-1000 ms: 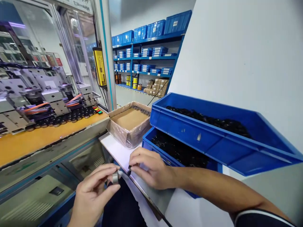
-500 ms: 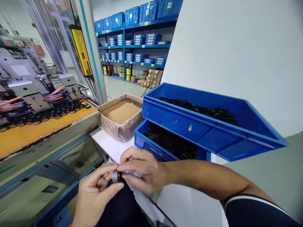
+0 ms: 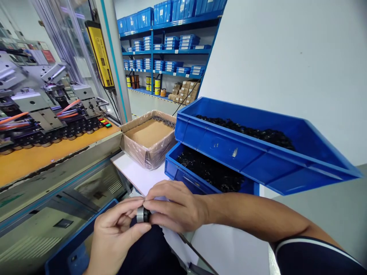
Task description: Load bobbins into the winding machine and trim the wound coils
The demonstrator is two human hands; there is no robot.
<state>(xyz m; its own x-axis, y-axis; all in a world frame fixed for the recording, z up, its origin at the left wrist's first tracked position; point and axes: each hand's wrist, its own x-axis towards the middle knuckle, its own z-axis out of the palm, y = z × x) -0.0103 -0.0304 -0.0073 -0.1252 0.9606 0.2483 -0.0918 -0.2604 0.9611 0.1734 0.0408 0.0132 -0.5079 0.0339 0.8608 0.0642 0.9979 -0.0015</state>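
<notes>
A stator core (image 3: 140, 215), a short silver ring with a black plastic end piece (image 3: 146, 215) on its right side, is held between my hands. My left hand (image 3: 114, 225) pinches the silver ring with thumb below and index finger above. From the right, the fingers of my right hand (image 3: 174, 206) close on the black end piece, and their tips meet my left index fingertip at the top. My right fingers partly hide the black piece, so how deep it sits in the ring cannot be seen.
Ahead stands a plastic-wrapped carton (image 3: 149, 149) with parts along its far edge. Two stacked blue bins (image 3: 218, 143) of black parts stand to the right. At left, a machine (image 3: 43, 118) has a row of similar cores on an orange bench (image 3: 57, 156). Shelves (image 3: 172, 51) stand behind.
The view has shifted slightly. Both hands keep nearly the same grip on the stator core, with the right fingers a little flatter against it. On the left, machine parts have tilted.
</notes>
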